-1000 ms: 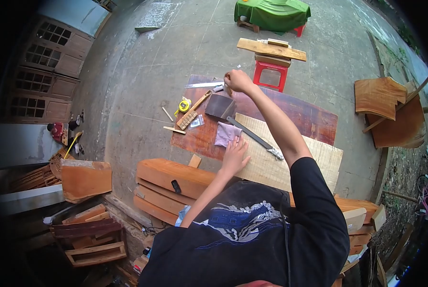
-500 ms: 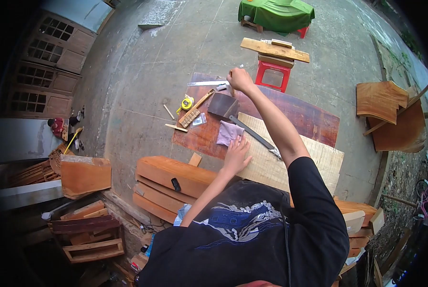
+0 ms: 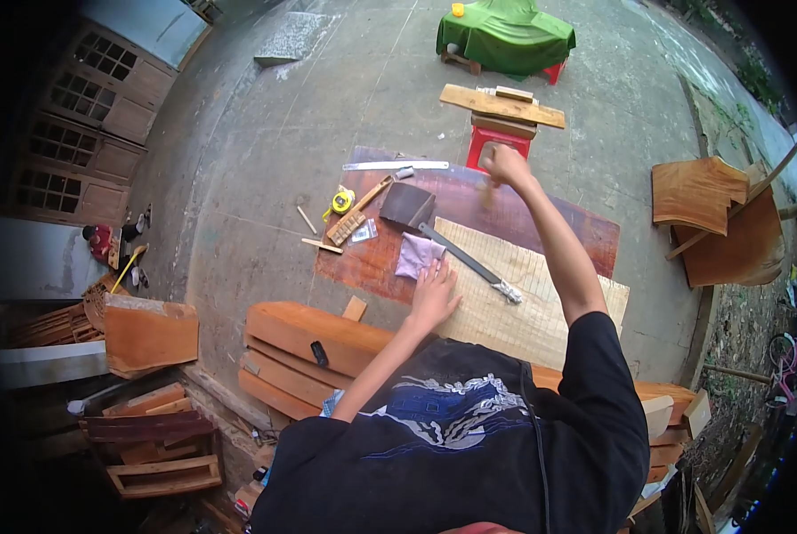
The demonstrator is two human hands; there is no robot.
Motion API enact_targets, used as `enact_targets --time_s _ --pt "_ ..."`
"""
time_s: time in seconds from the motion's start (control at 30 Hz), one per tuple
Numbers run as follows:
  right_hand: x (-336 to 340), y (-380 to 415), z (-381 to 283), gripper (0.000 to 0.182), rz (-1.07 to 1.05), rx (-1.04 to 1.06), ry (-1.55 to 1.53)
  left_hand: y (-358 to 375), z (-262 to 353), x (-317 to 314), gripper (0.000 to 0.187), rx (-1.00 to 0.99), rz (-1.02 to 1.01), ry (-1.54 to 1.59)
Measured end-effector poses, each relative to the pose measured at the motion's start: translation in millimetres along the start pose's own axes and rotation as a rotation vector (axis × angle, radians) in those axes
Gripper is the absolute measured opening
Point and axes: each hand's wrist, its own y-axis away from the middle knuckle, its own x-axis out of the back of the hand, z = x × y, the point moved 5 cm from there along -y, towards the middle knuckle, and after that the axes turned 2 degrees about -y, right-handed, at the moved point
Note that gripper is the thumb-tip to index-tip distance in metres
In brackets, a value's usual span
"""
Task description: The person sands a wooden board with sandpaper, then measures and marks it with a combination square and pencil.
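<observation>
Over the reddish board (image 3: 367, 262), the right hand (image 3: 508, 166) grips a blurred object (image 3: 488, 190), perhaps wooden — left hand (image 3: 433, 297) splayed on pale board (image 3: 550, 307).

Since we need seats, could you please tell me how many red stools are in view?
2: one red stool under the stacked boards, and apparently a second stool, mostly hidden beneath the green cloth.

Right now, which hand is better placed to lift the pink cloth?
Left hand, likely: its fingertips are at the pink cloth; the right hand is farther off, apparently holding a blurred brown item.
</observation>
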Motion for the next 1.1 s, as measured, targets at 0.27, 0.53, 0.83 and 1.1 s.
enact_targets --time_s 0.27,0.53,0.83,1.1 --pt "69 66 138 0.032 0.140 -0.255 0.104 -6 0 3 0.063 0.034 -0.063 0.010" --pt "108 143 234 0.026 0.202 -0.406 0.157 -7 1 8 0.064 0.038 -0.128 0.004" --pt "135 225 282 0.027 0.151 -0.610 0.199 -10 0 8 0.063 0.022 -0.135 0.007" --pt "130 281 311 0.031 0.160 -0.779 0.369 -10 0 10 0.063 0.003 -0.155 0.009"
